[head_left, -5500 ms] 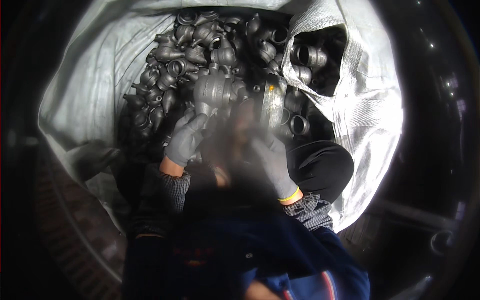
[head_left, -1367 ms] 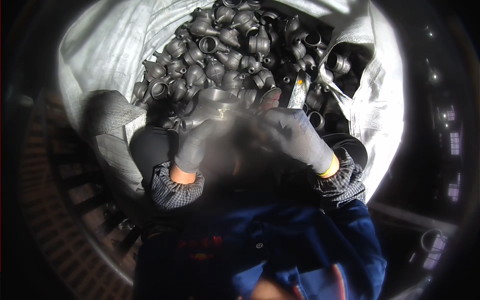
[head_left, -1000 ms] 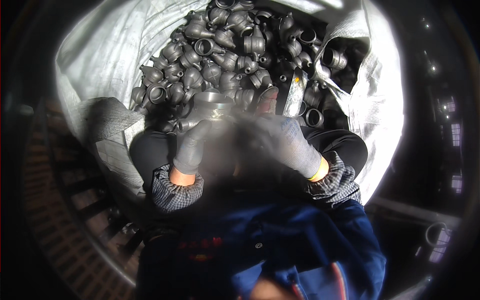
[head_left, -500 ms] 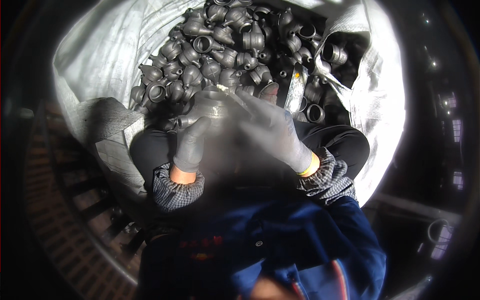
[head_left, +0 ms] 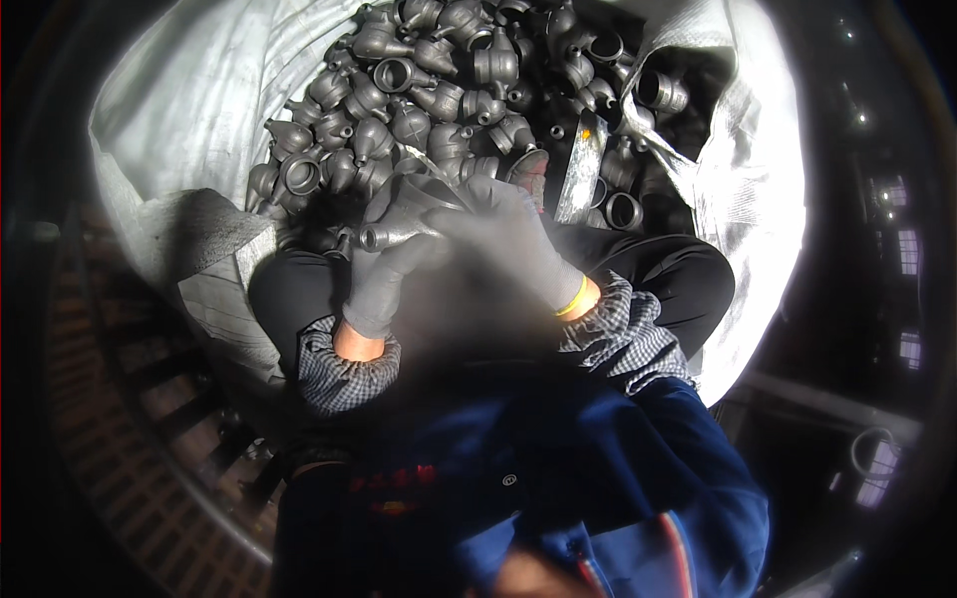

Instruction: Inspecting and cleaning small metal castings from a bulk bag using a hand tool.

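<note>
My left hand (head_left: 387,279), in a grey glove, holds a dark grey cast metal fitting (head_left: 409,204) above my lap. Its short spout points left, past my thumb. My right hand (head_left: 513,234), gloved too, is closed around a thin, pale, stick-like tool (head_left: 429,162) whose tip reaches over the far side of the fitting. The tool's kind is unclear, as the fingers cover most of it. Haze blurs the space between both hands, so where the tool meets the fitting is hard to make out.
A big white woven sack (head_left: 189,120) surrounds a heap of similar grey fittings (head_left: 409,125) ahead of me. A flat metal strip (head_left: 581,174) stands among them, right of my hands. My bent legs (head_left: 668,284) lie at the heap's near edge. A slatted brown crate (head_left: 120,468) is at lower left.
The fitting has been tilted and turned in my left hand, its wide threaded mouth no longer facing up. My right hand has moved left, closer to it, with the tool.
</note>
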A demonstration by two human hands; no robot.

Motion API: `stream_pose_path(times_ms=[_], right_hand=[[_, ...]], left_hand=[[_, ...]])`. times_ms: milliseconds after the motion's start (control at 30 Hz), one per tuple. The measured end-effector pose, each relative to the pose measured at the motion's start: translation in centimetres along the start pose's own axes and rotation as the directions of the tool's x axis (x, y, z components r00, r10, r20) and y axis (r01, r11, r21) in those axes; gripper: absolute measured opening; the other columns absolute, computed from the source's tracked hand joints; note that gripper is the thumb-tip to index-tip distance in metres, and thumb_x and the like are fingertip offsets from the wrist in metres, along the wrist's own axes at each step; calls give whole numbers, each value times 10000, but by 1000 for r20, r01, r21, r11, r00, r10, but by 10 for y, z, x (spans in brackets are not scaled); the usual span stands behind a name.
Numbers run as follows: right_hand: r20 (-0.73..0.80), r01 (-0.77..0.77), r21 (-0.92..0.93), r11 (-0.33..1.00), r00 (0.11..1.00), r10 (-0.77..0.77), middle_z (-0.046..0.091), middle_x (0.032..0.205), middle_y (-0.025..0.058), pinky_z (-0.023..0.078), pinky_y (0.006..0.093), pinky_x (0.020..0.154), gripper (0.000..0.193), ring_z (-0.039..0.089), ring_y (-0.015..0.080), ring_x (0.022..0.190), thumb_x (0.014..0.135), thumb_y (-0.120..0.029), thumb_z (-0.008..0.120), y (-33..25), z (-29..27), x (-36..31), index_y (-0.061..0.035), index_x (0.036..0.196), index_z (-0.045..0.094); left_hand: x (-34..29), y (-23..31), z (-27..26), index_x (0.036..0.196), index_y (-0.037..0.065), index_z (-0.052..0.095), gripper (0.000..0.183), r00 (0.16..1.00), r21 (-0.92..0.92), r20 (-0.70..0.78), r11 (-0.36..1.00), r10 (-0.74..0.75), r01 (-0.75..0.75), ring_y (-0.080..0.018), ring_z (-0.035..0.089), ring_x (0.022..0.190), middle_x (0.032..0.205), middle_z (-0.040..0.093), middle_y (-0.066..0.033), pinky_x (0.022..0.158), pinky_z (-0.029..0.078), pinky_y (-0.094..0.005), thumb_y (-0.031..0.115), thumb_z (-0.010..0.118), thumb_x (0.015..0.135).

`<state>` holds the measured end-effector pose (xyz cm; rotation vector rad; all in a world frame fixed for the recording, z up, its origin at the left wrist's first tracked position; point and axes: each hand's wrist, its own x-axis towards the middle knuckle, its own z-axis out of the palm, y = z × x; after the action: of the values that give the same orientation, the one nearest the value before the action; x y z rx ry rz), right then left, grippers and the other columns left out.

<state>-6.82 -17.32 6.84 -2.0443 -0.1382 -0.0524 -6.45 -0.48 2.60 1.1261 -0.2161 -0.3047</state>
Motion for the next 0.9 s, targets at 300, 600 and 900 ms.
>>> stream_pose_path(times_ms=[300, 600, 900], right_hand=[[172, -203, 236, 950, 971, 165, 587, 690, 84, 466, 286, 631, 288, 564, 107, 677, 741, -217, 745, 15, -9, -10, 19, 859, 630], [61, -117, 6, 993, 991, 116, 598, 703, 120, 470, 323, 612, 262, 592, 176, 655, 750, -206, 715, 0, 0, -6, 21, 841, 619], [70, 80, -183, 980, 995, -69, 590, 709, 135, 459, 327, 597, 251, 592, 202, 642, 765, -206, 688, 5, 3, -9, 16, 850, 610]], left_hand=[[1, 0, 2, 1295, 3, 432, 617, 999, -163, 40, 986, -21, 27, -149, 533, 1043, 1140, 576, -69, 881, 449, -296, 154, 674, 748], [-1, 4, 4, 1279, 7, 448, 602, 1000, -119, 22, 993, 16, -13, -149, 542, 1016, 1127, 578, -58, 895, 427, -294, 208, 679, 760], [0, 3, 4, 1246, 9, 481, 554, 1000, 120, -11, 992, -27, 28, -136, 546, 989, 1097, 580, -44, 885, 427, -292, 205, 660, 760]])
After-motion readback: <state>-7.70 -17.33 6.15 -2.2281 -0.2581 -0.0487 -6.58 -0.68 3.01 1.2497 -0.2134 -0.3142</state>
